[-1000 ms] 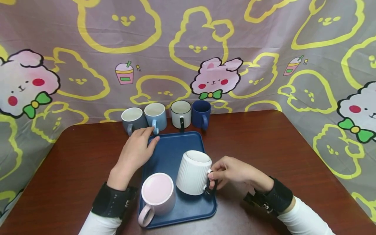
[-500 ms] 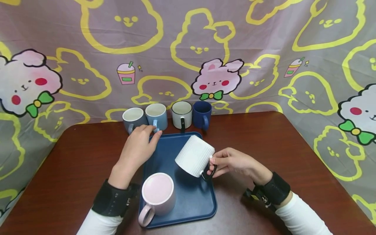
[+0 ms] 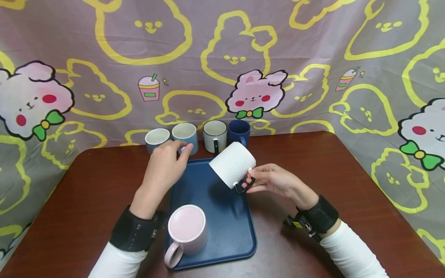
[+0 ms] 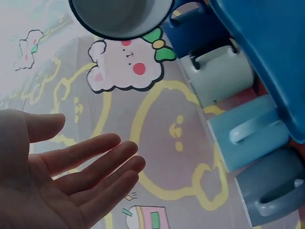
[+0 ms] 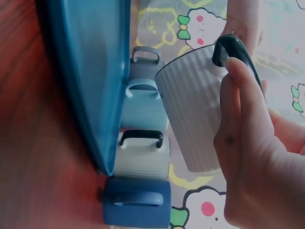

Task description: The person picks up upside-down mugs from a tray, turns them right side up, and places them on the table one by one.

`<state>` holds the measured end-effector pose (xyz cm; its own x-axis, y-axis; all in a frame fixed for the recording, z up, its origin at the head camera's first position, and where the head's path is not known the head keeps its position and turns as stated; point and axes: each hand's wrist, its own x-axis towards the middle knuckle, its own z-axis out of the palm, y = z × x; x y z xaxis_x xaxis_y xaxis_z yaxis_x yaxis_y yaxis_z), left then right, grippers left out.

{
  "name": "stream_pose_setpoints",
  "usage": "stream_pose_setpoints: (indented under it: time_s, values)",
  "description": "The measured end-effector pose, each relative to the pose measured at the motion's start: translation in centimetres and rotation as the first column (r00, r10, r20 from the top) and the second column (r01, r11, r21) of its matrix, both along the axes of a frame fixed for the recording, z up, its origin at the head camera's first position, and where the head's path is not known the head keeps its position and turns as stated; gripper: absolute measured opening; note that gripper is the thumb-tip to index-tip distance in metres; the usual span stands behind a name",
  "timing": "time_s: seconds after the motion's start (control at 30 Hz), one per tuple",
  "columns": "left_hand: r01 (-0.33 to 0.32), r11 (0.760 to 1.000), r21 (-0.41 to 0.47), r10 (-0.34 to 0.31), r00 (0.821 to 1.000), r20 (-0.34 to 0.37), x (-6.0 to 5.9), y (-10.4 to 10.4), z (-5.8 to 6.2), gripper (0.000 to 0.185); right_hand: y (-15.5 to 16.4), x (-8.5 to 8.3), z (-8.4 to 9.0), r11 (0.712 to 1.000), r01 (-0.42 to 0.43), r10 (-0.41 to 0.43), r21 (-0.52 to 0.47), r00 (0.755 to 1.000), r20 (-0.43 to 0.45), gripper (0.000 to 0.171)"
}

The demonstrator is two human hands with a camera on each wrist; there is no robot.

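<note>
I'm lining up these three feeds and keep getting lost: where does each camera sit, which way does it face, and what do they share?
Head: worn on the head, looks forward and down at the table; both hands, wristbands and sleeves show.
Left wrist: looks past the open left hand towards the backdrop; palm and fingers show.
Right wrist: looks along the right hand, which grips the white ribbed mug by its dark handle.
Shared: all show the blue tray and the row of mugs behind it.

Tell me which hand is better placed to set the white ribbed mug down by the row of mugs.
The right hand, probably: it pinches the white ribbed mug by its dark handle, lifted over the tray. The left hand is open and holds nothing.
</note>
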<state>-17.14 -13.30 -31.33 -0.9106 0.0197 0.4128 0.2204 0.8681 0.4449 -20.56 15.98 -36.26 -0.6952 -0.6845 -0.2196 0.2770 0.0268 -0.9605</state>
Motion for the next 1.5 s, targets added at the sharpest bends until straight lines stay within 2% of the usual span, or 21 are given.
stream_pose_setpoints:
  time_s: [0.27, 0.5, 0.63, 0.8, 0.97, 1.17, 1.37, 1.5]
  values:
    - [-0.014, 0.997, 0.073, 0.019, 0.998, -0.061, -0.2, 1.2, 2.0, 0.038, -0.7, -0.9, 1.1, 0.996, 0.079, -0.078, -0.043, 0.997, 0.006, 0.018]
    - [-0.021, 0.996, 0.086, 0.026, 0.998, -0.056, -0.4, 2.3, 3.3, 0.040, -1.2, -1.8, 2.1, 0.988, 0.097, -0.096, -0.122, 0.995, 0.014, 0.017]
    - [-0.034, 0.996, 0.083, 0.037, 0.998, -0.041, -0.6, 2.7, 3.6, 0.040, -1.4, -2.2, 2.5, 0.981, 0.120, -0.117, -0.150, 0.993, 0.027, 0.018]
    - [-0.028, 0.996, 0.084, 0.032, 0.999, -0.042, -0.9, 3.4, 3.8, 0.039, -1.8, -2.6, 2.9, 0.968, 0.203, -0.195, -0.150, 0.978, 0.069, 0.024]
    - [-0.035, 0.996, 0.086, 0.039, 0.998, -0.044, -1.0, 4.1, 3.8, 0.040, -2.0, -2.9, 3.1, 0.956, 0.246, -0.230, -0.163, 0.967, 0.109, 0.023]
    - [-0.053, 0.996, 0.066, 0.050, 0.998, 0.039, -0.9, 5.1, 3.9, 0.045, -2.5, -3.0, 3.5, 0.937, 0.297, -0.279, -0.182, 0.953, 0.119, 0.021]
    - [-0.052, 0.997, 0.053, 0.044, 0.989, 0.143, -1.0, 6.0, 4.0, 0.048, -3.1, -3.2, 3.9, 0.921, 0.319, -0.295, -0.223, 0.946, 0.136, 0.023]
    - [-0.054, 0.997, 0.055, 0.045, 0.985, 0.166, -1.2, 6.4, 4.0, 0.047, -3.5, -3.3, 4.0, 0.912, 0.330, -0.300, -0.245, 0.942, 0.152, 0.023]
